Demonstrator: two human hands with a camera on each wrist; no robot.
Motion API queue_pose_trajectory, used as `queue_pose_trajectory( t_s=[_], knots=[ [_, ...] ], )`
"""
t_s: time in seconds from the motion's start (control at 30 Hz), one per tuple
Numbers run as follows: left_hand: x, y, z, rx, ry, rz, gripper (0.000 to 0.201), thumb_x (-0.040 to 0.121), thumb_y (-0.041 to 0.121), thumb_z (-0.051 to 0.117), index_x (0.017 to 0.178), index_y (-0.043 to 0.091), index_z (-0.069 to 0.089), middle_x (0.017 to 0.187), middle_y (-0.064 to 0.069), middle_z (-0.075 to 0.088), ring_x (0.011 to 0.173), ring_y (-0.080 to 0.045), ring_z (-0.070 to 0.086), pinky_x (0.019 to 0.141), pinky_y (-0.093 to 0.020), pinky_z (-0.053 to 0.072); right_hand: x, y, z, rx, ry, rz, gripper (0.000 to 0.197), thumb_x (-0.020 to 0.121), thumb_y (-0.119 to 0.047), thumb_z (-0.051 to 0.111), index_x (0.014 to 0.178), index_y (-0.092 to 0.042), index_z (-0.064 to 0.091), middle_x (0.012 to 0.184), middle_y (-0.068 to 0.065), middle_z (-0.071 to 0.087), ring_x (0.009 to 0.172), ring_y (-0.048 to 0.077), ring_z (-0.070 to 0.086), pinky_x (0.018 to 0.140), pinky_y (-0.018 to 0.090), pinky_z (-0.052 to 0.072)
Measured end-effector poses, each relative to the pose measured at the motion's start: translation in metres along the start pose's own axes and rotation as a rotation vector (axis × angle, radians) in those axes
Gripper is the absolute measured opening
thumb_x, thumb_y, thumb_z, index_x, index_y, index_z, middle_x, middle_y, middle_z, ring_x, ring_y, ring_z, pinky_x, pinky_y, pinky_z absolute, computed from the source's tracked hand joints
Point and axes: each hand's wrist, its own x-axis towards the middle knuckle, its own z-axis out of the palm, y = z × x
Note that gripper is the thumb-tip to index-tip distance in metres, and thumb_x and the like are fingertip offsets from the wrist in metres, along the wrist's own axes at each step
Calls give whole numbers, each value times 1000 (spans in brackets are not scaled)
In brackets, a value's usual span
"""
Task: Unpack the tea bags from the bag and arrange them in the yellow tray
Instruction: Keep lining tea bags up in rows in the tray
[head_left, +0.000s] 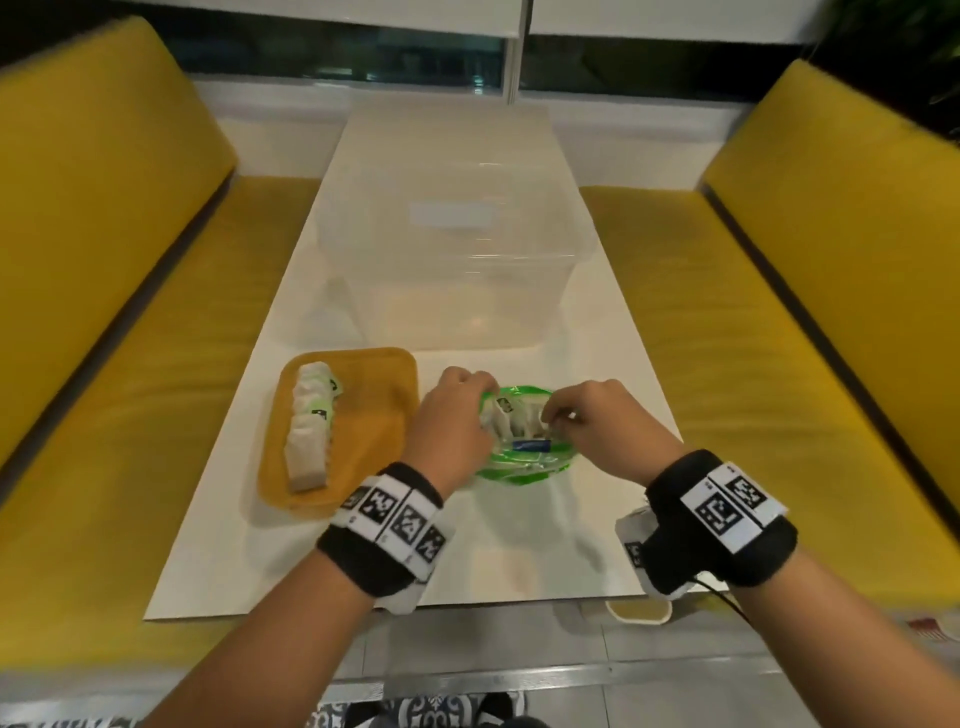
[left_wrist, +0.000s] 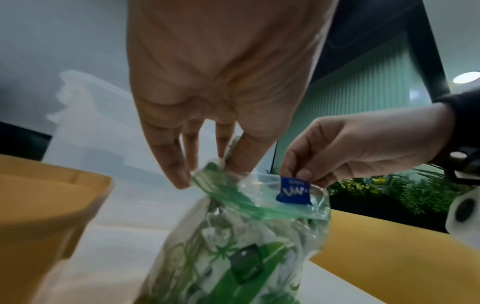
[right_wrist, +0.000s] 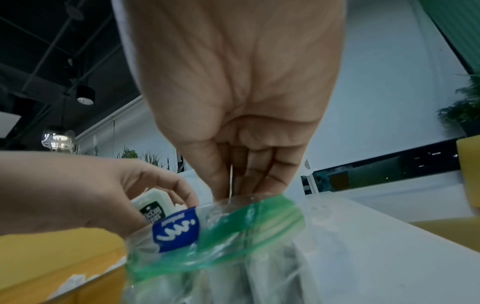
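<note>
A clear zip bag (head_left: 519, 462) with a green rim and a blue label (head_left: 530, 445) stands on the white table, holding several tea bags. My left hand (head_left: 483, 395) pinches its left rim (left_wrist: 221, 181). A white tea bag (right_wrist: 153, 205) stands up right beside those fingers. My right hand (head_left: 553, 415) pinches the right rim next to the blue label (left_wrist: 293, 191), so the mouth is held apart. The yellow tray (head_left: 374, 405) lies just left of the bag. A row of several tea bags (head_left: 311, 431) lines its left side.
A large clear plastic tub (head_left: 457, 260) stands right behind the tray and bag. Yellow benches (head_left: 104, 312) (head_left: 831, 312) run along both sides of the white table (head_left: 519, 545). A window sill lies at the table's far end.
</note>
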Motion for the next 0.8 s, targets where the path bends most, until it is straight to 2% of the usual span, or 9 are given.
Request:
queue_pose_trajectory(
  t_s=[0.07,0.17,0.3,0.4,0.47,0.53,0.6,0.7,0.8],
  knots=[
    [-2,-5,2,-36,4,2,50,82,-3,62,125,23,56,122,-1,56,108,-21,56,89,-32,50,4,0,-1,56,57,4,22,89,-8,56,100,-14,73,99,3,71,81,16,58,72,22,41],
    [-4,-7,7,-111,66,-60,51,84,1,65,129,22,54,120,-2,62,105,-19,60,85,-31,54,14,-7,3,127,150,11,17,87,-21,62,99,-12,70,93,3,69,79,18,60,73,29,49],
    [-7,-8,14,-154,120,-117,48,84,4,65,129,19,55,120,-3,64,102,-18,62,79,-23,48,24,-27,20,38,1,72,24,78,-36,66,81,-13,63,75,3,62,72,25,60,61,33,49],
    [-7,-9,17,-195,117,-145,49,84,2,64,130,18,56,120,-3,65,102,-19,63,82,-26,51,30,-35,31,-18,-28,96,12,79,-24,60,74,-14,57,75,3,60,70,25,58,59,29,43],
    [-8,-10,19,-234,108,-150,47,84,5,66,128,19,58,118,-3,67,102,-19,64,86,-33,55,31,-35,37,-43,-32,123,16,81,-14,54,67,-16,47,74,2,56,72,25,58,60,28,42],
    [-9,-9,22,-258,114,-149,44,84,8,68,126,19,59,116,-3,67,101,-19,64,87,-37,56,32,-32,41,-69,-4,152,14,85,-13,52,72,-15,47,76,1,53,74,24,58,61,28,42],
    [-10,-7,24,-270,127,-151,43,84,12,71,126,19,59,116,-3,67,99,-19,65,85,-37,57,32,-28,43,-84,27,180,3,87,-14,53,88,-12,55,82,3,52,75,25,53,63,28,40],
    [-7,-6,26,-259,129,-162,45,83,19,73,125,22,58,115,-1,67,95,-17,66,82,-37,58,34,-20,43,-36,52,203,18,83,-13,55,99,-10,61,93,10,61,84,33,61,64,30,42],
    [-4,-8,23,-252,116,-158,45,82,21,75,124,22,58,112,1,67,91,-15,66,77,-29,57,34,-13,42,25,92,192,21,79,-13,59,98,-14,67,91,11,66,85,35,63,63,30,43]
  ],
)
